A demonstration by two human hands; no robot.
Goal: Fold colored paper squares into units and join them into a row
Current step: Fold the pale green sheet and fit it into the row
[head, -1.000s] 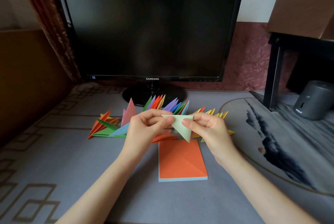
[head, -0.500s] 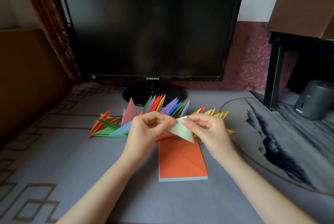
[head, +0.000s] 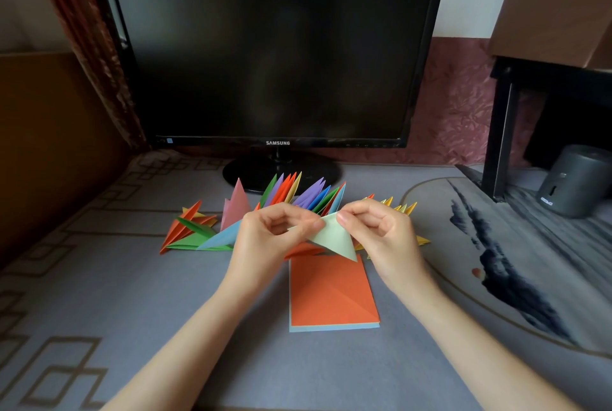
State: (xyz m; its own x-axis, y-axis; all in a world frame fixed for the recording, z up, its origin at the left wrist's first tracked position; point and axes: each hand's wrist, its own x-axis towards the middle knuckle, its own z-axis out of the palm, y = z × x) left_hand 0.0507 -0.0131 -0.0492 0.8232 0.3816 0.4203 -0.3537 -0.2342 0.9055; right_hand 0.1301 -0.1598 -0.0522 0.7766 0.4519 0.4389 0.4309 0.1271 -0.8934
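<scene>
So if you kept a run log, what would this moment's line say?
step: folding green paper | left grip: pinches paper | right grip: pinches paper | row: stands behind hands | orange stack: untouched

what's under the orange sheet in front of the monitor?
A light blue paper edge shows along the near side of the orange sheet, so it tops at least one more sheet. How many lie below, and any other colours, is covered.

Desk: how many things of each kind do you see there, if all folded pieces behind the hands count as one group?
Monitor: 1
Stack of flat paper squares: 1
Green paper, pinched by left hand and right hand: 1
Group of folded pieces: 1
Grey canister: 1
Total: 5
</scene>
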